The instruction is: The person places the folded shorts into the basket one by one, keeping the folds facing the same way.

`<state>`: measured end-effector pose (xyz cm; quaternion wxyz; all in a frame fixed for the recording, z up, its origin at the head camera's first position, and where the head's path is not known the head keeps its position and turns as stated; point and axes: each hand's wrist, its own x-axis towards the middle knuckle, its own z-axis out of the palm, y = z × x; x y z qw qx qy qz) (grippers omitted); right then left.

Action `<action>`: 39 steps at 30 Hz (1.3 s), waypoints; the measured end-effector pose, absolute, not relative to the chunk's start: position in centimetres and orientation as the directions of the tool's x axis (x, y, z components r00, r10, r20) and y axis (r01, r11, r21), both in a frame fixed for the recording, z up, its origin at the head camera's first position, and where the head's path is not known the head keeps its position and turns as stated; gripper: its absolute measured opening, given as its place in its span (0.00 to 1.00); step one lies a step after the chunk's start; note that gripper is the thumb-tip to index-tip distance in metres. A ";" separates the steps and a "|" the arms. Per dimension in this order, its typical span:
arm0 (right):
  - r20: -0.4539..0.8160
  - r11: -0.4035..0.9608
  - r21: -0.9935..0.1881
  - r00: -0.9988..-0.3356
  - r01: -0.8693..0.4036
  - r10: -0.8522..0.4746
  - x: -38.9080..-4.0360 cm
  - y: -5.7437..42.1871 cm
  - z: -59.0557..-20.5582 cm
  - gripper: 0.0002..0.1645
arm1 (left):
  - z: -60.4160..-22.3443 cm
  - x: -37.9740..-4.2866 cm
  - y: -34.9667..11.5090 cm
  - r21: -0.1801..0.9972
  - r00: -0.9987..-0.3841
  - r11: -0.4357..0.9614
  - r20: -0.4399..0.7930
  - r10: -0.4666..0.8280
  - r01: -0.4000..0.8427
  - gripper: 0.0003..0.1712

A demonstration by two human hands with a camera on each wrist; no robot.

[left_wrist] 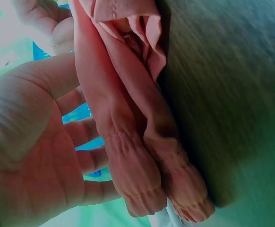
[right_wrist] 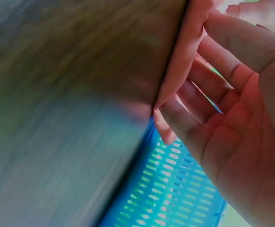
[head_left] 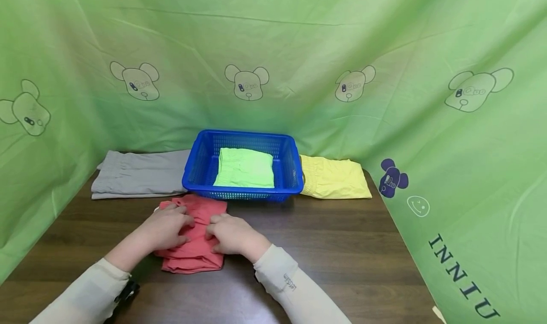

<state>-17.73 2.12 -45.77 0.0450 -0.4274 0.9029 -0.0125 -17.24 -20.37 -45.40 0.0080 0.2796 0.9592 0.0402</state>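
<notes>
A folded coral-red garment [head_left: 200,238] lies on the table in front of the basket. In the left wrist view, two gathered, elastic-looking ends of the red garment [left_wrist: 133,165] show beside the palm. My left hand [head_left: 170,226] rests on the garment's left part, its fingers [left_wrist: 88,130] spread and lightly bent against the cloth. From the right side, my right hand [head_left: 232,233] touches the same garment. Its fingers [right_wrist: 210,90] reach along the cloth's edge in the right wrist view, without visibly gripping it.
Behind the garment stands a blue plastic basket [head_left: 243,191] holding a folded neon-green garment [head_left: 245,168]. Folded grey cloth [head_left: 141,174] lies left of it, folded yellow cloth [head_left: 335,176] right. A green printed curtain [head_left: 299,43] borders the wooden table [head_left: 342,252] at back and sides.
</notes>
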 end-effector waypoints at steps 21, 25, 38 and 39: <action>-0.064 0.637 -0.094 -0.634 -0.765 -0.771 -17.8 4.3 -46.1 0.15 | -45.2 -16.8 -18.1 0.060 -0.826 0.824 0.042 0.562 0.563 0.15; -0.066 0.640 -0.097 -0.636 -0.763 -0.769 -17.8 4.7 -45.9 0.14 | -45.3 -16.7 -17.8 0.054 -0.819 0.817 0.055 0.572 0.574 0.15; -0.063 0.647 -0.132 -0.645 -0.751 -0.762 -17.8 5.9 -46.2 0.14 | -45.5 -17.0 -16.7 0.064 -0.827 0.826 0.005 0.562 0.561 0.15; -0.063 0.648 -0.131 -0.646 -0.750 -0.760 -17.9 5.9 -46.2 0.14 | -45.4 -16.9 -16.6 0.068 -0.829 0.827 -0.001 0.560 0.558 0.16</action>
